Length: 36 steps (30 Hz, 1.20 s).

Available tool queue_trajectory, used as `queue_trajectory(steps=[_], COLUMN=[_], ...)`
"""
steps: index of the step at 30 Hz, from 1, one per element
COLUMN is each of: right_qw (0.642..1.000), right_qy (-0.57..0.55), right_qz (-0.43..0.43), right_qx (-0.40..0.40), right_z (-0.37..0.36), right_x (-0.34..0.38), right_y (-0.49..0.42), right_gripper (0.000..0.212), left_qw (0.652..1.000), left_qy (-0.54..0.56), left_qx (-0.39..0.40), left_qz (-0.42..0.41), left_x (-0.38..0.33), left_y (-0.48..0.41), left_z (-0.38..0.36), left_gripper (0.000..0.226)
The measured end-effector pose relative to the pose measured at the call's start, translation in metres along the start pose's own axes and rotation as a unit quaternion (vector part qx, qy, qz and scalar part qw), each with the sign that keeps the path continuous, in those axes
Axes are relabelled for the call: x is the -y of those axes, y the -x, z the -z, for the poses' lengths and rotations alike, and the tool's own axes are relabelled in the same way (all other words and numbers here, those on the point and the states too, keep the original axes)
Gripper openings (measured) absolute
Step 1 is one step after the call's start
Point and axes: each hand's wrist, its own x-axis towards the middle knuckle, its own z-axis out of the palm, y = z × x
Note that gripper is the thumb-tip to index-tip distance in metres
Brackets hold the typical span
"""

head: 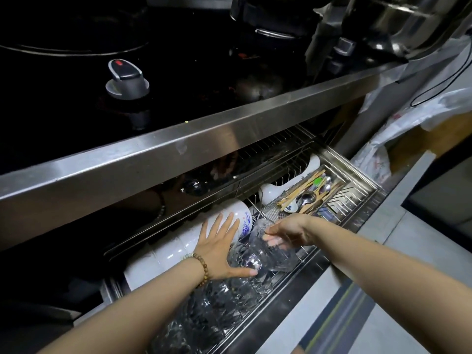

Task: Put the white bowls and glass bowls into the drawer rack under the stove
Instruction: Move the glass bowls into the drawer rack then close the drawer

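1. Now, beneath the black stove, a person reaches both bare arms into the pulled-out drawer rack.
2. The right hand grips a glass bowl by its rim, fingers curled onto the glass. It holds the bowl tilted on edge at the far end of the row of glass bowls lining the rack's front.
3. The left hand, with a bead bracelet at the wrist, lies flat with its fingers straight and spread. The thumb rests on the glass row and the fingertips appear to touch a blue-patterned bowl.
4. To do this step well, the bowl's edge should probably drop between the wires and lean on its neighbour. The flat hand can brace the row meanwhile. Letting go only once the bowl sits firm would spare glass knocking on glass.
5. The glass bowls are clear and faceted, and look dark against the steel.
6. The white bowls are glossy and stand on edge in the row just behind.
7. A cutlery tray sits to the right, apart from both hands.
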Motion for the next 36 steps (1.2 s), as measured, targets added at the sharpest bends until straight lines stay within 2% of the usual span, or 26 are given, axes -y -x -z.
queue_trajectory(steps=[6,18,20,22,24,28,31,36], right_qw=[1.000,0.992,0.986,0.981,0.983,0.980,0.969,0.937], right_qy=[-0.005,0.087,0.131,0.147,0.116,0.041,-0.002,-0.048], right_qz=[0.030,0.089,0.099,0.113,0.130,0.185,0.240,0.334], right_qx=[0.004,-0.030,-0.043,-0.052,-0.055,-0.063,-0.063,-0.087], right_z=[-0.008,-0.013,-0.013,-0.012,-0.009,0.002,0.001,-0.026], right_x=[-0.001,0.001,0.001,0.002,0.002,-0.005,-0.013,-0.029], right_y=[0.000,0.004,0.005,0.010,0.016,0.035,0.060,0.104], right_gripper=[0.018,0.004,0.015,0.014,0.018,0.056,0.064,0.072], left_qw=[1.000,1.000,0.999,0.999,0.999,0.998,0.997,0.993], left_qy=[0.002,0.016,0.023,0.031,0.042,0.065,0.072,0.067], left_qx=[-0.005,-0.022,-0.029,-0.030,-0.023,-0.016,-0.029,-0.099], left_qz=[-0.003,-0.001,0.000,0.003,0.005,0.006,0.001,-0.018], left_x=[0.000,0.002,0.001,-0.002,-0.004,-0.006,-0.012,-0.020], left_y=[0.000,0.001,0.001,0.003,0.009,0.031,0.051,0.094], left_z=[0.001,-0.002,-0.002,-0.001,0.001,0.014,0.035,0.079], left_gripper=[0.131,0.131,0.131,0.131,0.128,0.119,0.111,0.096])
